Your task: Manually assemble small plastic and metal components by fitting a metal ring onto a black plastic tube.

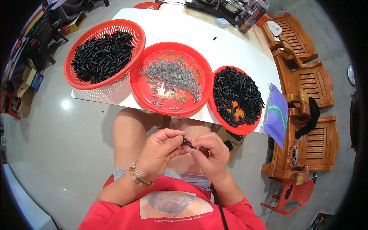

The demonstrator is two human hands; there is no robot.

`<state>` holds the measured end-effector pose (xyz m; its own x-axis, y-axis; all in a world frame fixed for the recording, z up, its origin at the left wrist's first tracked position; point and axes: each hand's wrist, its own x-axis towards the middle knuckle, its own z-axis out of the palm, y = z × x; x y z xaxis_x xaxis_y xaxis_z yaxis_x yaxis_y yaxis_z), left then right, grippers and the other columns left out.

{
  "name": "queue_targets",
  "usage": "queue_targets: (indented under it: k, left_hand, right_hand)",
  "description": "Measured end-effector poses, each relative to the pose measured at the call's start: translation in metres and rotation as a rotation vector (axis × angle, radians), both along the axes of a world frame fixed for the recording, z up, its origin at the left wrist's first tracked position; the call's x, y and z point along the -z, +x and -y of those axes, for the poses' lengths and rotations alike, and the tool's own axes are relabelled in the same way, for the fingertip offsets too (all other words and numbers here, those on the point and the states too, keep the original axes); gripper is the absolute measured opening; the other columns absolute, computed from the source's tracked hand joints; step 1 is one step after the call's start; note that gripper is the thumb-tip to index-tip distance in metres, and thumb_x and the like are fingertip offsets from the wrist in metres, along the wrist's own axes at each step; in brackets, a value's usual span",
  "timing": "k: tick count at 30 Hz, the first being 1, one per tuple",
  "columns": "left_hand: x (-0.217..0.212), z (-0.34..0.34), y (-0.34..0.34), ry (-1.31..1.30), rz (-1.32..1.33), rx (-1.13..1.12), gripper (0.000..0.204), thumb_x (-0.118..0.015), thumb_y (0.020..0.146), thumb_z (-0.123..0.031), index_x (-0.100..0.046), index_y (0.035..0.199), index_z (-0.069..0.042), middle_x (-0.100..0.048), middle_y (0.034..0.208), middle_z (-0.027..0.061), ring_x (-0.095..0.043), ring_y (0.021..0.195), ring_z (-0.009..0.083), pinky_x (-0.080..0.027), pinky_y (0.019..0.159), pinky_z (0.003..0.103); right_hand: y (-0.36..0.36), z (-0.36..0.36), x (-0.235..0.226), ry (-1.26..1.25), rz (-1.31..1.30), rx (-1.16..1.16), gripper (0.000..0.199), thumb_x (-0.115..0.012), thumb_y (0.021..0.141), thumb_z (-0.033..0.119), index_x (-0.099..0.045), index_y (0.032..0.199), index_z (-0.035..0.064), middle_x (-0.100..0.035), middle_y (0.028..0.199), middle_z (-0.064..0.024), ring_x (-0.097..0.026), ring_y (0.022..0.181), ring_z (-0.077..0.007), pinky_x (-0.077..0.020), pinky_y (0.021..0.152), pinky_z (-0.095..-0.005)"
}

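Observation:
Above my lap, my left hand point(163, 149) pinches one end of a small black tube-like part point(187, 142) between thumb and fingers. The fingertips of my right hand point(211, 153) are closed on its other end, so both hands meet at the part. Just beyond them on the table sits a round red tray point(170, 110) with a heap of small silvery metal pieces point(172, 76). Left of it, a red perforated basket point(143, 36) is full of short black tubes point(101, 57). On the right, a smaller red tray point(245, 131) holds many short black pieces point(237, 92).
The white table point(237, 50) carries a lone black piece point(214, 38). A purple bag point(276, 115) lies at its right edge, and dark equipment point(234, 9) stands at the back. Wooden chairs point(310, 82) and a red plastic stool point(295, 195) are on the right.

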<state>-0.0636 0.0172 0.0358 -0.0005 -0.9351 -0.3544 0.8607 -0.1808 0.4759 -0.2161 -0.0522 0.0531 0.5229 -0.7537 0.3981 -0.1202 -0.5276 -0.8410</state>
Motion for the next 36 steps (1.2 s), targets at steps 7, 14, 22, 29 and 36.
queue_targets:
  k: [7, 14, 22, 29, 36]
  left_hand:
    - [0.000, 0.000, -0.003, -0.039, 0.028, -0.031, 0.016, -0.055, 0.092, -0.007, -0.058, 0.107, -0.001, -0.066, 0.097, 0.0105, -0.064, 0.083, 0.0140, -0.053, 0.076, 0.026]
    - [-0.003, 0.000, -0.004, -0.056, 0.110, -0.049, 0.017, -0.056, 0.091, -0.005, -0.060, 0.106, -0.001, -0.066, 0.096, 0.0099, -0.062, 0.080, 0.0118, -0.052, 0.074, 0.024]
    - [-0.002, 0.000, 0.001, -0.077, 0.053, -0.032, 0.017, -0.056, 0.090, -0.003, -0.060, 0.106, 0.001, -0.066, 0.097, 0.0111, -0.063, 0.083, 0.0137, -0.053, 0.076, 0.025]
    - [-0.005, 0.001, 0.002, -0.141, 0.108, 0.010, 0.016, -0.056, 0.090, -0.001, -0.060, 0.104, 0.003, -0.066, 0.093, 0.0107, -0.064, 0.084, 0.0154, -0.054, 0.077, 0.026]
    - [-0.012, 0.003, 0.006, -0.166, 0.314, -0.013, 0.015, -0.060, 0.087, 0.000, -0.063, 0.101, 0.003, -0.067, 0.089, 0.0097, -0.065, 0.079, 0.0134, -0.054, 0.072, 0.024]
  right_hand:
    - [0.002, -0.007, -0.004, 0.030, 0.022, 0.007, 0.022, -0.074, 0.069, -0.006, -0.062, 0.084, 0.0027, -0.065, 0.081, -0.0079, -0.055, 0.061, -0.0072, -0.0399, 0.049, -0.0184]
    - [0.004, -0.009, -0.005, -0.030, -0.005, 0.045, 0.022, -0.076, 0.068, -0.005, -0.061, 0.084, 0.0022, -0.065, 0.080, -0.0081, -0.056, 0.062, -0.0077, -0.0405, 0.049, -0.0186]
    - [0.008, -0.008, 0.000, -0.143, 0.044, 0.034, 0.022, -0.076, 0.067, -0.004, -0.063, 0.084, 0.0043, -0.065, 0.076, -0.0084, -0.061, 0.062, -0.0168, -0.0479, 0.052, -0.0257]
    - [0.006, -0.014, -0.001, -0.204, 0.011, 0.069, 0.024, -0.075, 0.066, -0.004, -0.063, 0.084, 0.0048, -0.065, 0.075, -0.0085, -0.063, 0.064, -0.0211, -0.0500, 0.055, -0.0278]
    - [0.008, -0.014, -0.007, -0.211, 0.013, 0.058, 0.021, -0.075, 0.066, -0.004, -0.063, 0.082, 0.0045, -0.064, 0.074, -0.0091, -0.063, 0.061, -0.0209, -0.0490, 0.052, -0.0276]
